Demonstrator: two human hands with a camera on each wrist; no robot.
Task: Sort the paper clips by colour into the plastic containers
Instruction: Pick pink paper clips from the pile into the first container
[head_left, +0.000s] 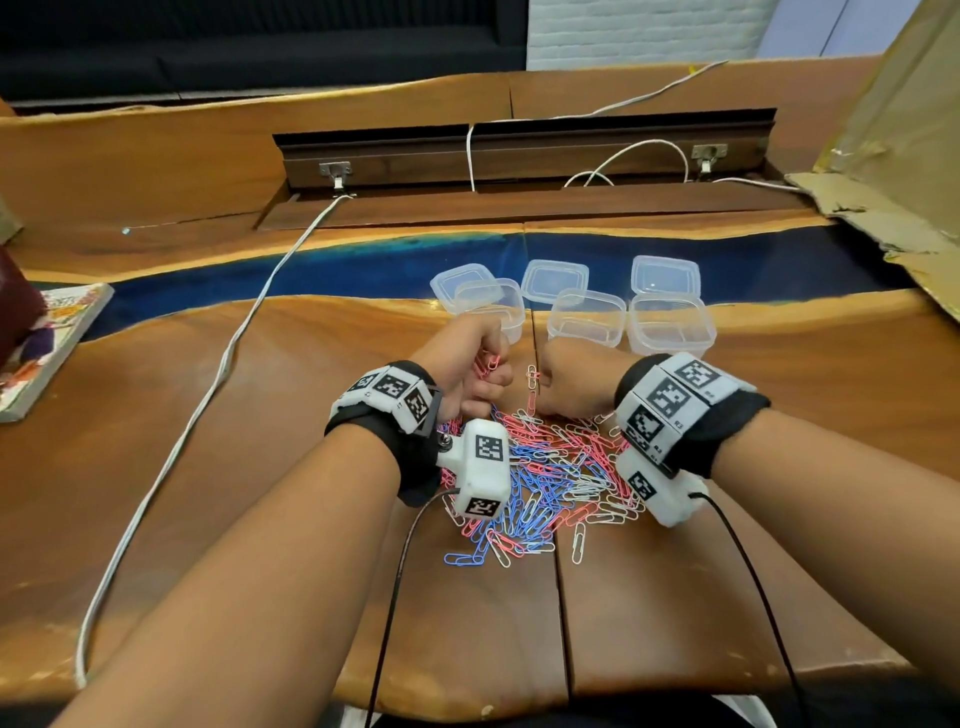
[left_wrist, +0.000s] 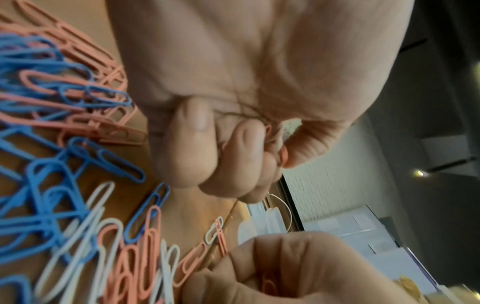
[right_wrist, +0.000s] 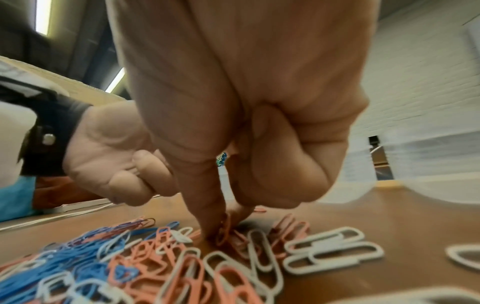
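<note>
Right hand (right_wrist: 233, 123) has a narrow grip pinching one pink clip (right_wrist: 224, 228), long axis upright, over the pile (head_left: 545, 467); left hand (head_left: 470, 364) fists a pink bunch (head_left: 485, 364) just beside it.

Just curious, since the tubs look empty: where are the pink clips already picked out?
In the head view, a bunch of pink clips sits gripped in the left hand, raised above the mixed pile, just short of the nearest plastic container.

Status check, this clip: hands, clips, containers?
Left hand gripping pink clips. Right hand pinching a pink clip at the pile. Containers empty. Nothing blocking.
</note>
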